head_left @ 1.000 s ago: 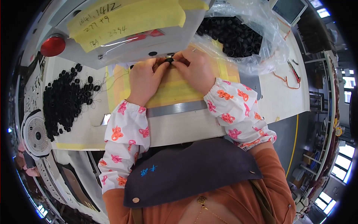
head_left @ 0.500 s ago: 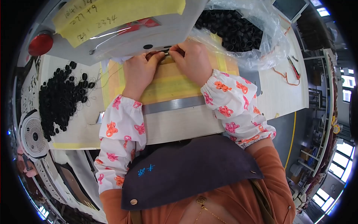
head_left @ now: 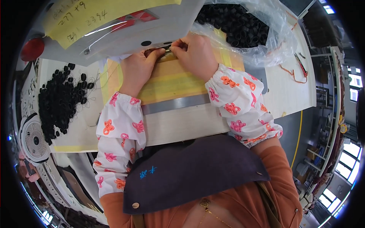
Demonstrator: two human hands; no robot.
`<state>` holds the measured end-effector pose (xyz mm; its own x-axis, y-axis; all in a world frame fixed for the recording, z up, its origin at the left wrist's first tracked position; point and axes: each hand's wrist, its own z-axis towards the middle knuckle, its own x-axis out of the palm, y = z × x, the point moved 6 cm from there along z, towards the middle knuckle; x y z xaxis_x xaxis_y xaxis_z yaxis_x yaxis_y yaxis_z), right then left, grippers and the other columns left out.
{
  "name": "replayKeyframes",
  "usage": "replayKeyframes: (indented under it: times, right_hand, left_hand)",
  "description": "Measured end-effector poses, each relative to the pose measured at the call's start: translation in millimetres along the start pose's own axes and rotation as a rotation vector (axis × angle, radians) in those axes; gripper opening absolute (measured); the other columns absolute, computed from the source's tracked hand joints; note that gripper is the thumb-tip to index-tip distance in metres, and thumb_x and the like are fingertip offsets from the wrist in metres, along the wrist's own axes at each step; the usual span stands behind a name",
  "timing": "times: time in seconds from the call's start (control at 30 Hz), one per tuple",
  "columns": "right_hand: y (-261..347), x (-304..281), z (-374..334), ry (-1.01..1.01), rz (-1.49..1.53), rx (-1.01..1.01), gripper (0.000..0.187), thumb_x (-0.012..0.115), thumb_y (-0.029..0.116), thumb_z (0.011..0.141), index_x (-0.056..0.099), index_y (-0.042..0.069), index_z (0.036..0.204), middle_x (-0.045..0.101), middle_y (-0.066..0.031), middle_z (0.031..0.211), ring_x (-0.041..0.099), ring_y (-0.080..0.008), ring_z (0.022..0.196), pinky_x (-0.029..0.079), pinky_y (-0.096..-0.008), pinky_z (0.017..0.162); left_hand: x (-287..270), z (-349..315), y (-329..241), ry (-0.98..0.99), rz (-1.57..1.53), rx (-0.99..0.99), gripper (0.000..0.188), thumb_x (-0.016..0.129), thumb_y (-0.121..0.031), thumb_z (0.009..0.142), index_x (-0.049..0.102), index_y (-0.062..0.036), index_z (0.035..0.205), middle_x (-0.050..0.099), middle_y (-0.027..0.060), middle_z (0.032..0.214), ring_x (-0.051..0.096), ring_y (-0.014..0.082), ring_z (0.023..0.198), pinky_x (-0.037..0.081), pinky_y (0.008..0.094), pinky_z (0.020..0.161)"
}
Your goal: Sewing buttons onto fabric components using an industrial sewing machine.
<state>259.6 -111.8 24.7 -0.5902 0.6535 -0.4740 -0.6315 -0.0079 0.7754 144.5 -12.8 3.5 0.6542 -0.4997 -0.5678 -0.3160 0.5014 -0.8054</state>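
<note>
Left hand (head_left: 137, 70) and right hand (head_left: 194, 57), upper centre of frame: thumbs and fingertips pinch a small dark piece (head_left: 167, 48) between them, beneath the smooth grey machine housing (head_left: 114, 40). Its long axis seems to run left–right; facing unclear, mostly hidden by fingers. Upper right: matte black loops (head_left: 247, 32) in crinkled clear plastic bag (head_left: 279, 47). Left: heap of black loops with wispy threads (head_left: 61, 102) on pale, flat desk (head_left: 178, 123).
</note>
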Motion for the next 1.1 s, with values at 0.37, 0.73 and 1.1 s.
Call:
replayKeyframes:
  times: [0.37,0.73,1.1]
  right_hand:
    - [-0.2,1.3,2.2,0.039,-0.140,-0.022,0.010,0.063,0.007,0.066,0.062,-0.002,0.071,0.060,-0.0126,0.061,0.059,-0.0211,0.053,0.046,-0.0285,0.052]
    - [4.7,4.9,3.0,0.084,-0.186,0.015,0.014,0.065,0.011,0.065,0.063,-0.002,0.071,0.060,-0.0134,0.060,0.059,-0.0233,0.054,0.047,-0.0293,0.053]
    - [-10.3,2.3,8.9,0.084,-0.131,0.048,0.013,0.065,0.010,0.066,0.062,-0.001,0.071,0.061,-0.0124,0.062,0.059,-0.0226,0.054,0.047,-0.0296,0.053]
  left_hand:
    - [-2.7,0.1,-7.6,0.063,0.124,-0.010,0.025,0.059,-0.032,0.076,0.066,-0.0094,0.084,0.064,0.0047,0.070,0.059,0.0201,0.062,0.044,0.0285,0.059]
    - [-3.9,-4.0,-3.1,0.074,0.062,-0.109,0.024,0.059,-0.031,0.076,0.067,-0.0093,0.083,0.063,0.0037,0.067,0.059,0.0160,0.060,0.043,0.0255,0.057]
    - [2.0,6.2,3.8,0.077,0.039,-0.073,0.030,0.060,-0.037,0.075,0.067,-0.0079,0.082,0.063,0.0029,0.066,0.057,0.0114,0.057,0.043,0.0246,0.055]
